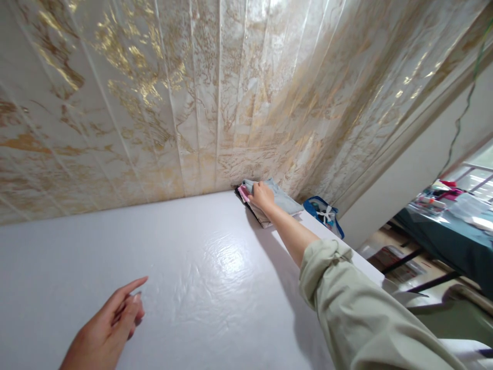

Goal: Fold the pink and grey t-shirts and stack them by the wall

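Note:
My right hand reaches to the far edge of the white table, its fingers curled over the near-left part of a folded grey-blue cloth. This cloth lies on top of a small stack. A pink cloth edge and darker layers show at the stack's left side. Where my fingertips press, the cloth is partly hidden. At the lower left, my left hand hovers over the table, holding nothing. Its index finger is stretched out and the other fingers are loosely bent.
A patterned white-and-gold curtain hangs along the table's far side. Just beyond the stack is a blue-rimmed bag with a white bow. To the right stands another table with a dark green cover, bearing assorted items. A green cord hangs nearby.

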### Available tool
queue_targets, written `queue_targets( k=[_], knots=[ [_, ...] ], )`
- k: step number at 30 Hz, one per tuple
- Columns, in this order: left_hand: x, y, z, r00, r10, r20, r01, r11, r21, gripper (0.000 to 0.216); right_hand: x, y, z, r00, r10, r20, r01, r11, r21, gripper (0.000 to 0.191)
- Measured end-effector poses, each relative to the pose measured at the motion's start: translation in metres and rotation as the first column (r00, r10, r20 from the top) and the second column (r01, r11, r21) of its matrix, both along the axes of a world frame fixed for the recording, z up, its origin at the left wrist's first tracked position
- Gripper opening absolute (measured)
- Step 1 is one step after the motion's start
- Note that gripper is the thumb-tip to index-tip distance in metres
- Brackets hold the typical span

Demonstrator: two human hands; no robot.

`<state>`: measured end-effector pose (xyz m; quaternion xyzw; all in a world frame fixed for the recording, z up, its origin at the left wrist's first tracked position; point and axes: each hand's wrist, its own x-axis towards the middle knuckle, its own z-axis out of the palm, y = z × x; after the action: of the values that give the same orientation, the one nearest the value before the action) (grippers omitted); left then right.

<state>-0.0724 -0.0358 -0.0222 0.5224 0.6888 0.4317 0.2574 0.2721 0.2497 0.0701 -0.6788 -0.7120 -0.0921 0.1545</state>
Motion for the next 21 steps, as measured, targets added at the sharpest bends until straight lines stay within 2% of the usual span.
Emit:
queue_targets(
  k=[3, 5, 10, 15, 21],
  knots=[
    [-0.001, 0.000, 0.001, 0.996, -0.043, 0.076, 0.048, 0.997, -0.063, 0.078, -0.002, 0.009, -0.008, 0.993, -0.111, -0.037, 0.110, 0.994, -0.019, 0.034],
    [-0.001, 0.000, 0.001, 0.995, -0.033, 0.094, 0.041, 0.996, -0.082, 0.080, 0.005, 0.016, -0.008, 0.988, -0.140, -0.060, 0.139, 0.990, -0.023, 0.033],
    [0.000, 0.000, -0.002, 0.995, -0.004, 0.095, 0.014, 0.994, -0.110, 0.082, 0.018, 0.023, -0.005, 0.985, -0.154, -0.081, 0.152, 0.988, -0.021, 0.034],
    [-0.001, -0.001, -0.004, 0.997, -0.021, 0.069, 0.028, 0.995, -0.100, 0.077, 0.000, 0.014, -0.016, 0.992, -0.124, -0.034, 0.124, 0.992, 0.023, 0.036],
    [-0.001, -0.002, -0.004, 0.998, -0.031, 0.059, 0.034, 0.998, -0.047, 0.068, -0.010, 0.018, -0.018, 0.982, -0.187, 0.026, 0.185, 0.980, 0.073, 0.039]
  ],
)
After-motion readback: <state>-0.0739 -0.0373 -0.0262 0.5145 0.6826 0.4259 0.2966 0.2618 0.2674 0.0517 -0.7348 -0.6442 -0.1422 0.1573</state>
